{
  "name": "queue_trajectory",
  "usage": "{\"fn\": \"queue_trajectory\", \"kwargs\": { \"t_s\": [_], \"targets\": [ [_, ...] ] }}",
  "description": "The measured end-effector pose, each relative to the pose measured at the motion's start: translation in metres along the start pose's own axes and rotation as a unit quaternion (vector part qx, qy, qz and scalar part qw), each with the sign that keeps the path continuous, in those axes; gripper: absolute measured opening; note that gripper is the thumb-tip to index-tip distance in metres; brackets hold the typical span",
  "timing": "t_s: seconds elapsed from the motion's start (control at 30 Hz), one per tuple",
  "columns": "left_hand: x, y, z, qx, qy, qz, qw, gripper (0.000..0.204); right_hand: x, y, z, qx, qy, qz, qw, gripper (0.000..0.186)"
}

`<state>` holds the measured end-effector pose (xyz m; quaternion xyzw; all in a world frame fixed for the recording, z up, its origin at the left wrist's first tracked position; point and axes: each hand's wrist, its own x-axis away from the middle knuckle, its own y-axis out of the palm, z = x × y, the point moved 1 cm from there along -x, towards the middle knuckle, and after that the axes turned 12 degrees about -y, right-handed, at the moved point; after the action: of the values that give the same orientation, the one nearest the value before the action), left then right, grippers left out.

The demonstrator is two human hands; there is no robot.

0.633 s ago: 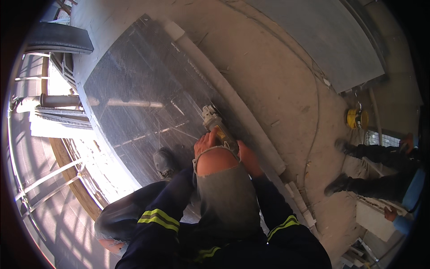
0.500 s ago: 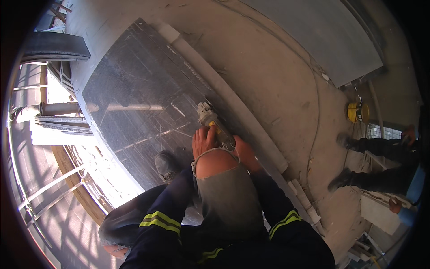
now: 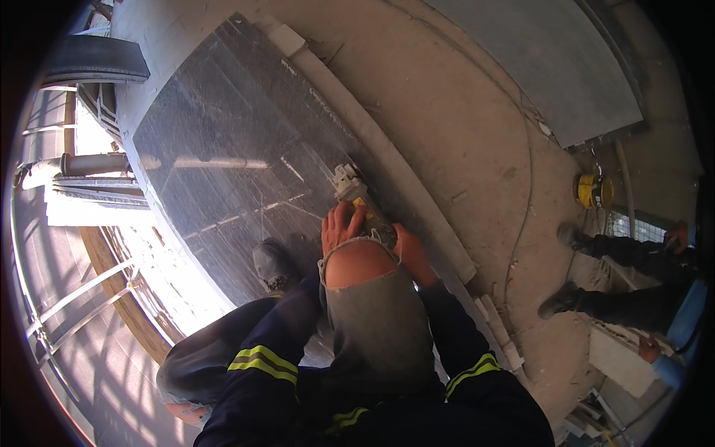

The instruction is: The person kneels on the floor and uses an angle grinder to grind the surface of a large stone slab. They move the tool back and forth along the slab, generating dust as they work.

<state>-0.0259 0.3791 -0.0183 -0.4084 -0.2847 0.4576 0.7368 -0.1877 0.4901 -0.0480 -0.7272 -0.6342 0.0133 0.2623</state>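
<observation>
An angle grinder [image 3: 376, 222], with a pale grey head and a dark body, lies against the right-hand edge of a large dark polished stone slab [image 3: 238, 112]. My left hand [image 3: 341, 223] is closed on its side, just behind the head. Around the rear of the tool is my right hand [image 3: 411, 253], partly hidden by my bent knee [image 3: 361, 268]. The grinder's disc cannot be made out. Pale scratches and streaks of light cross the slab around it. My shoe [image 3: 269, 261] stands on the slab to the left of my hands.
A pale strip [image 3: 387, 160] runs along the slab's right side. A cable [image 3: 527, 186] crosses the dusty floor. Another grey slab [image 3: 551, 67] lies at the upper right, near a yellow bucket [image 3: 593, 191]. Another person's legs [image 3: 625, 253] are at the right. Sunlit metal bars [image 3: 82, 298] stand left.
The whole view has shifted slightly, and the slab now sits higher in it. Against the slab, the grinder and both hands have come a little nearer to me along its edge.
</observation>
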Motion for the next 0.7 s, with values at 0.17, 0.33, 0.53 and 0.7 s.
{"fn": "queue_trajectory", "kwargs": {
  "t_s": [0.17, 0.33, 0.53, 0.7],
  "targets": [
    [0.007, 0.001, 0.006, 0.016, 0.000, 0.010, 1.000, 0.071, 0.009, -0.012, -0.018, 0.009, 0.040, -0.012, 0.999, 0.054],
    [0.012, 0.004, 0.010, 0.026, 0.012, 0.040, 0.999, 0.069, 0.016, -0.022, -0.030, 0.037, 0.040, -0.028, 0.998, 0.056],
    [0.015, -0.002, 0.010, 0.016, 0.024, 0.027, 0.999, 0.066, 0.018, -0.018, -0.023, 0.027, 0.024, -0.002, 0.999, 0.059],
    [0.018, -0.001, 0.014, 0.024, 0.022, 0.025, 0.999, 0.063, 0.025, -0.017, -0.014, 0.018, 0.022, -0.013, 1.000, 0.061]
  ]
}}
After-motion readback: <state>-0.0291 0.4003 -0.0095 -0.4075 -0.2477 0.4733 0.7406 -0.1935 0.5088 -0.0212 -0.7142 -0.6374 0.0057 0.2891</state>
